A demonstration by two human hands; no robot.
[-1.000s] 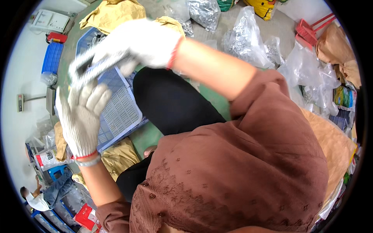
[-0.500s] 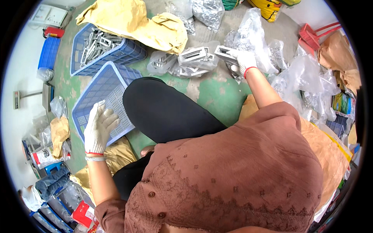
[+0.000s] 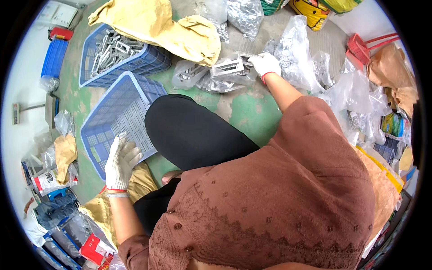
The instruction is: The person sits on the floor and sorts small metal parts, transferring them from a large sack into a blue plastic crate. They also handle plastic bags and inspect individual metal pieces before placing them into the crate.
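My right hand [image 3: 268, 64], in a white glove, reaches out over the floor at the upper right of centre. Its fingers are closed on one end of a grey rectangular metal frame [image 3: 245, 57] with a slot in it, which lies against more such frames. Those are in clear plastic bags [image 3: 222, 80] just left of the hand. My left hand [image 3: 120, 162], gloved too, is held open with nothing in it. It hovers over the near corner of a blue plastic basket [image 3: 92, 118], which shows a bare perforated bottom.
Behind that basket stands a second blue basket [image 3: 155, 56] full of metal frames [image 3: 114, 50]. A yellow woven sack [image 3: 148, 20] lies partly over it. Plastic bags of small metal parts [image 3: 294, 56] stand at the right. My bent knee [image 3: 189, 128] is between the baskets and my body.
My right hand has moved left with the metal frame, from beside the tall bag to the bagged frames. My left hand has shifted slightly right and nearer, still open.
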